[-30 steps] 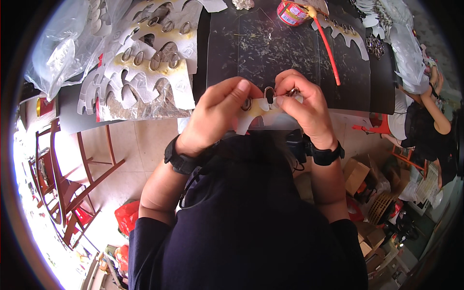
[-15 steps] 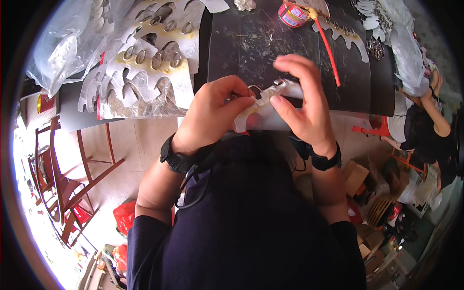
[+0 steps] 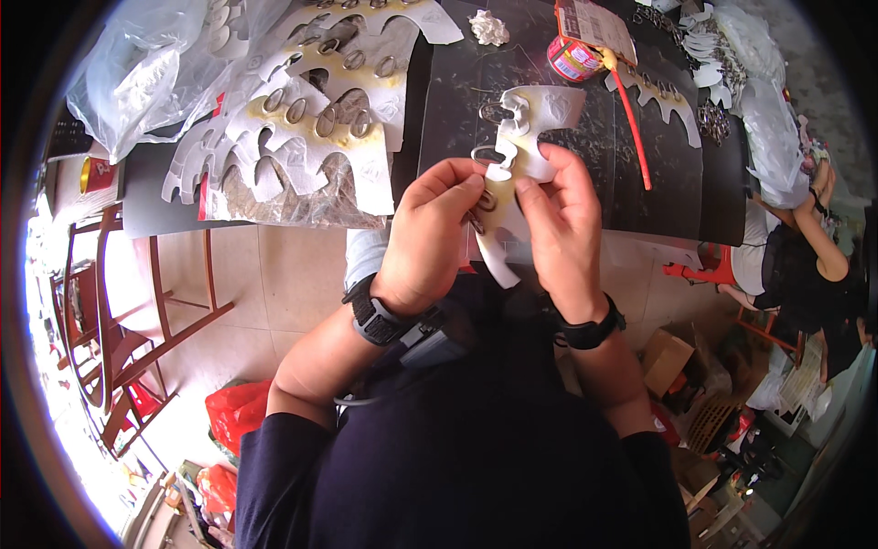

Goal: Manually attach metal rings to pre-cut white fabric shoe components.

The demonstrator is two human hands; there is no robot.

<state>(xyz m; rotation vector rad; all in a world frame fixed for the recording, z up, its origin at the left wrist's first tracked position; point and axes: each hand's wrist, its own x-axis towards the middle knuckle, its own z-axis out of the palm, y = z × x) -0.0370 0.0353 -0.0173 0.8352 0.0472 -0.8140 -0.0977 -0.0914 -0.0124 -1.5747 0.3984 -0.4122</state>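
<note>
Between my hands a white scalloped strip (image 3: 555, 108), yellowish along its middle, stands lengthwise over the table's near edge. Several oval metal rings sit along its left side. My left hand (image 3: 425, 233) pinches the strip's left edge beside a metal ring (image 3: 487, 156); its fingertips partly cover the spot, so I cannot tell whether they touch the ring. On the other edge, my right hand (image 3: 569, 229) grips the strip between thumb and fingers. The strip's lower end curves down below both hands. More scalloped strips (image 3: 370, 178) with rings lie in a layered pile to the left.
Beyond my right hand stands a red-and-green tub (image 3: 574, 60), a red stick (image 3: 633, 133) leaning from it. A crumpled white lump (image 3: 488, 28) lies at the back. Clear plastic bags (image 3: 137, 87) sit far left. At right, another person (image 3: 805, 247) is seated.
The strip has turned from a tilted, bunched position to lengthwise, showing its broad face and more rings. My right hand's raised fingers have closed onto its edge. The view has shifted slightly.
</note>
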